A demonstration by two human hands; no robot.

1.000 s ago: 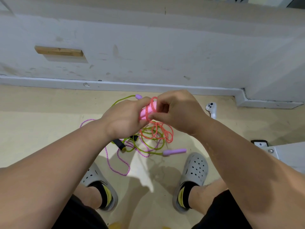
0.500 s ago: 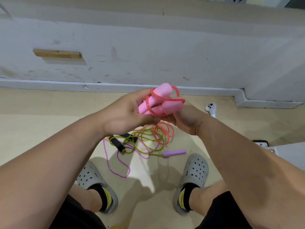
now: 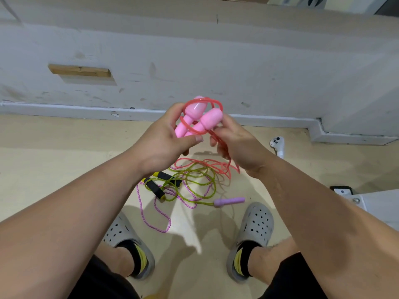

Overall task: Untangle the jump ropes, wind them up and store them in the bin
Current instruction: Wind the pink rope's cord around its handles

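Observation:
My left hand [image 3: 164, 139] grips two pink handles [image 3: 200, 120] side by side in front of me. A coral-red rope [image 3: 203, 102] loops around the handles. My right hand [image 3: 235, 139] pinches that rope just right of the handles, and the rest trails down to the floor [image 3: 211, 165]. On the floor lie a green rope [image 3: 194, 182] with black and yellow handles [image 3: 156, 189] and a thin purple rope [image 3: 151, 219] with a lilac handle [image 3: 230, 201], tangled together. No bin is in view.
My two feet in grey clogs [image 3: 255, 225] stand either side of the tangle. A white controller [image 3: 277, 145] lies by the skirting at the right. A white object's corner [image 3: 367, 203] juts in at the right edge. A grey wall stands ahead.
Both hands have lifted the pink handles higher and tilted them up. The coral rope now shows loops around the handles, and my right hand has shifted to the rope's trailing part.

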